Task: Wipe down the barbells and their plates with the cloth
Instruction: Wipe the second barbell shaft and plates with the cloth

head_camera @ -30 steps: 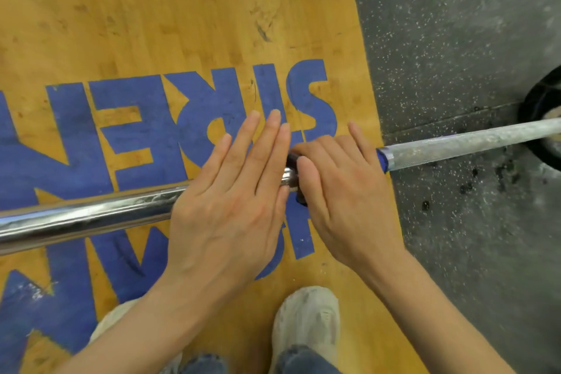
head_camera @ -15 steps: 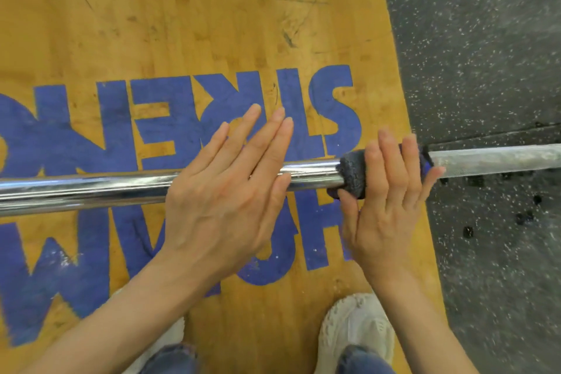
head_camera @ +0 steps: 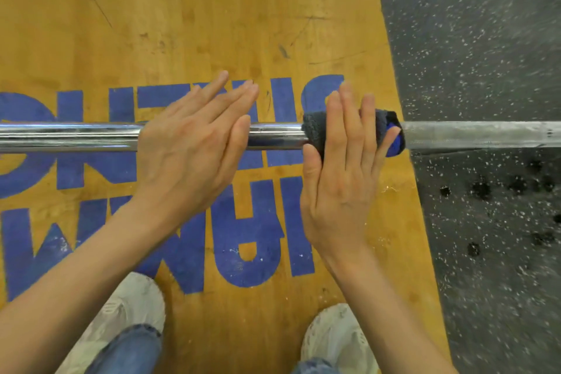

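Mid-wipe — right hand [head_camera: 340, 179], fingers straight and together, presses the folded cloth [head_camera: 315, 127] on the barbell shaft [head_camera: 273, 135]. Left hand [head_camera: 188, 146] lies flat on the shaft, fingers extended. Dull section [head_camera: 479, 133] rightward looks undone — plates not visible.

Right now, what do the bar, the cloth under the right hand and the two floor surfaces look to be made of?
Barbell: polished, chrome-like metal with mirror reflections; its right stretch looks dull and matte.
Cloth: dark grey knit or terry-like fabric with a blue patch, by its ribbed texture.
Platform: varnished wood, grain and scuffs showing, painted blue letters.
Mat: probably black rubber with white flecks.
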A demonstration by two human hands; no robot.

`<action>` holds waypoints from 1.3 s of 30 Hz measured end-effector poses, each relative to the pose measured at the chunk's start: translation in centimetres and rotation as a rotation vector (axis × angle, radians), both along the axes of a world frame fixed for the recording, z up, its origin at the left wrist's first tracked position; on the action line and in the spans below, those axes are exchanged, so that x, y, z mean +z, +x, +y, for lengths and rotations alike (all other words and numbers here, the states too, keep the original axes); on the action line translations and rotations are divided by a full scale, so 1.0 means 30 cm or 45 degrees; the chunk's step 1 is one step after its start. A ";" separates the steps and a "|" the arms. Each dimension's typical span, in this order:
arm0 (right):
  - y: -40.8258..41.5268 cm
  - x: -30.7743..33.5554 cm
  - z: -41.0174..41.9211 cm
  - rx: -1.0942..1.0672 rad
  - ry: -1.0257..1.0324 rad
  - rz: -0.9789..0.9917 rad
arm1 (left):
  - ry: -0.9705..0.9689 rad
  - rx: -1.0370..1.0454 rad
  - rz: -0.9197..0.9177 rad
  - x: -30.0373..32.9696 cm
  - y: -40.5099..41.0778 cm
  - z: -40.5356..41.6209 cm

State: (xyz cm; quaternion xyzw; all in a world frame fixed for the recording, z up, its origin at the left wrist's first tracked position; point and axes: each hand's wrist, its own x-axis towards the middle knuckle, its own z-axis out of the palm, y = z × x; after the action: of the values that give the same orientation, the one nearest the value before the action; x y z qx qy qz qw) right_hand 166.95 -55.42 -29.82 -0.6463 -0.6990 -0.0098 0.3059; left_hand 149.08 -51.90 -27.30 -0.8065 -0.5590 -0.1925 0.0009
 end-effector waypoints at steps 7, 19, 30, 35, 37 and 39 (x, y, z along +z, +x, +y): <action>0.067 -0.027 0.082 0.047 0.092 -0.346 | 0.011 0.034 -0.066 -0.008 -0.001 0.049; -0.046 0.013 0.104 -0.052 0.053 -0.244 | 0.038 0.072 -0.041 -0.012 0.004 0.086; -0.077 0.055 0.071 -0.041 -0.006 -0.222 | 0.072 0.070 -0.019 -0.018 0.004 0.046; -0.081 0.188 0.281 -0.055 -0.585 -0.381 | 0.052 0.058 -0.012 -0.014 0.001 0.029; -0.061 0.186 0.293 -0.033 -0.723 -0.406 | 0.038 0.054 -0.010 -0.011 0.005 0.025; -0.044 0.145 0.194 -0.030 -0.381 -0.292 | 0.036 0.063 -0.012 -0.010 0.003 0.018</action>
State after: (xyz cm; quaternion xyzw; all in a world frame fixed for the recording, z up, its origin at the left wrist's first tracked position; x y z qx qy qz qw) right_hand 165.64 -49.60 -25.49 -0.6875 -0.7152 0.0170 0.1248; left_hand 149.18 -51.36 -27.62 -0.7915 -0.5759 -0.2042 0.0144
